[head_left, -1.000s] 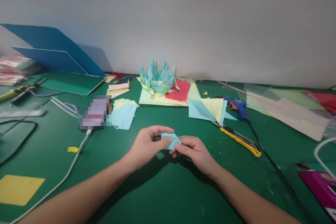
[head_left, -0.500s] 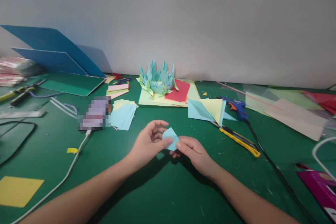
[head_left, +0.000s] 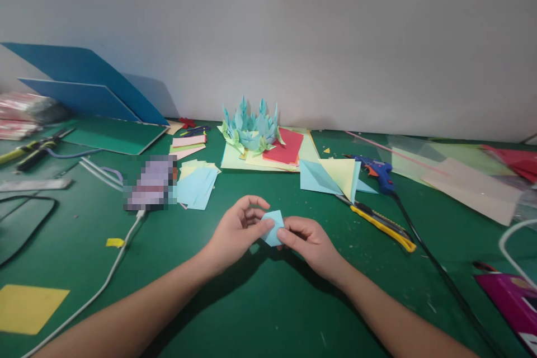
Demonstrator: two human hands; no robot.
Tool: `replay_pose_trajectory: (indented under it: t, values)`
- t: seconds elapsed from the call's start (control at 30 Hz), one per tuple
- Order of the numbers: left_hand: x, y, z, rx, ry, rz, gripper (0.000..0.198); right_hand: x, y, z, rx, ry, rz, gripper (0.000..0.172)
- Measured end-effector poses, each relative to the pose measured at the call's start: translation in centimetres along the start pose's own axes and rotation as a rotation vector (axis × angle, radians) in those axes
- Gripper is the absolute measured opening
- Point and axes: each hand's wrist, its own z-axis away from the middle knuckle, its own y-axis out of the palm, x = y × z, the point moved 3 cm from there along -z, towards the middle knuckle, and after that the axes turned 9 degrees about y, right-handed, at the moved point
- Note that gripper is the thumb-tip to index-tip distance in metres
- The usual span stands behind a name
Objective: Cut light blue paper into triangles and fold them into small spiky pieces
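A small folded piece of light blue paper [head_left: 273, 235] is held above the green table [head_left: 251, 313]. My left hand [head_left: 241, 228] pinches its left side, thumb on top and the other fingers behind. On the right edge, my right hand [head_left: 308, 241] grips the paper between thumb and fingers. Some fingertips are hidden behind the sheet. Beyond my hands stands a blue and green folded-paper crown [head_left: 251, 128], resting on stacked coloured paper. To the left lies a pile of light blue sheets [head_left: 200, 189].
Right of my hands are folded paper [head_left: 319, 176], a yellow utility knife [head_left: 384, 227] and a blue glue gun [head_left: 380, 172] with a black cord. A charging phone [head_left: 153, 182] with a white cable [head_left: 111, 274], pliers [head_left: 37, 151] and yellow paper [head_left: 31, 307] lie left.
The folded blue paper has turned between my fingers, and its top corner has shifted to the right and slightly down. My right fingers are tucked more behind it.
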Motion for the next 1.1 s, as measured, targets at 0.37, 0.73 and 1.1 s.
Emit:
replay_pose_trajectory:
  t: [0.37, 0.73, 1.1]
  values:
    - [0.08, 0.06, -0.13, 0.002, 0.007, -0.098, 0.034, 0.16, -0.42, -0.21, -0.122, 0.035, -0.015, 0.041]
    - [-0.27, 0.11, 0.09, -0.011, -0.004, -0.116, 0.026, 0.25, -0.3, -0.26, -0.083, 0.105, -0.174, 0.037]
    - [0.14, -0.34, 0.0, -0.007, 0.15, -0.18, 0.022, -0.01, -0.57, 0.0, -0.286, -0.063, -0.152, 0.019]
